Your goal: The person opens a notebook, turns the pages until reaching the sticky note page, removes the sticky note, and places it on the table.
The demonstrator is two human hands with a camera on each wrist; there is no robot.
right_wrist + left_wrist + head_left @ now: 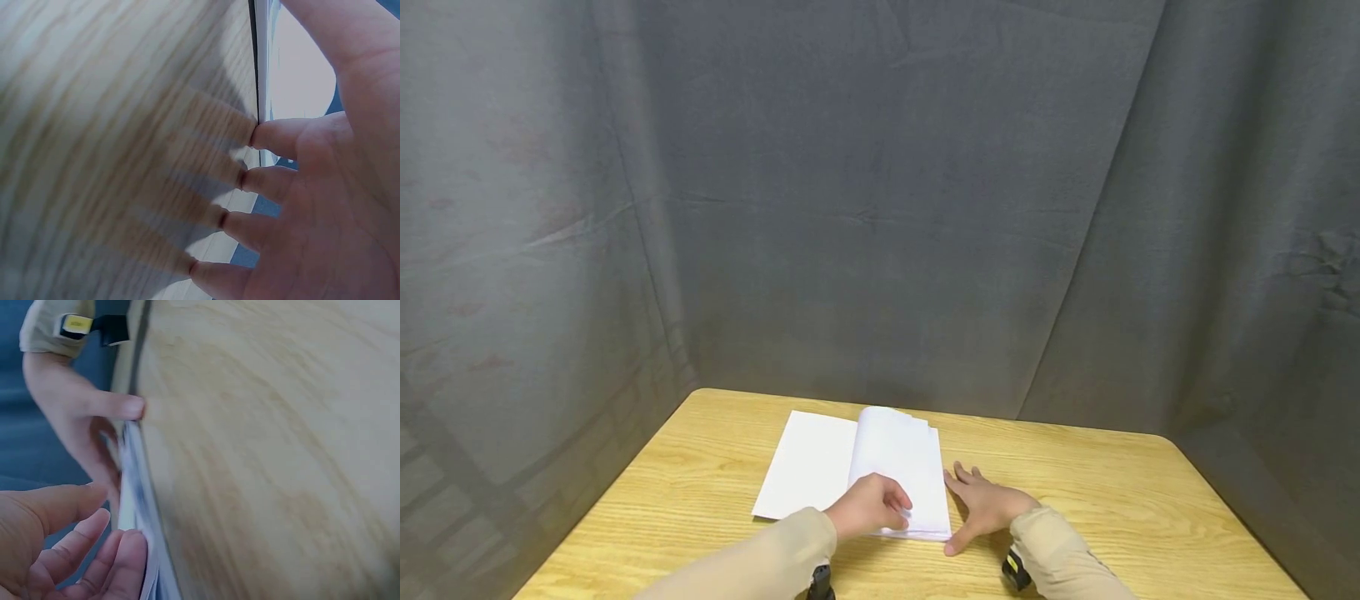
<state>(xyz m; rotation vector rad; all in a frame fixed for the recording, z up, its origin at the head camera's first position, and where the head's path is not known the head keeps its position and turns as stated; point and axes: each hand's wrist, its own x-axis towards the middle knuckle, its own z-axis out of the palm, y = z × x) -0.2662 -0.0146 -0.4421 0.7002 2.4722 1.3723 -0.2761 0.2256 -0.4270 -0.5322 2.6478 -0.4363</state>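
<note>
A white booklet (808, 462) of blank-looking pages lies opened on the wooden table, its right-hand sheets (895, 454) bulging near the fold and uneven along the top. My left hand (868, 506) hovers over the lower part of those sheets, fingers bent loosely and thumb apart from them. In the left wrist view, its fingertips (134, 540) are close to the page edges; contact is unclear. Beside the booklet's right edge, my right hand (988, 506) rests on the table with fingers spread. Its thumb reaches the lower right corner, and the index fingertip (265, 134) meets the edge.
The wooden table (1120, 500) extends to both sides of the booklet. Grey cloth (880, 208) hangs behind the table and along both sides. A dark wrist device with a yellow label (1015, 568) sits at my right sleeve.
</note>
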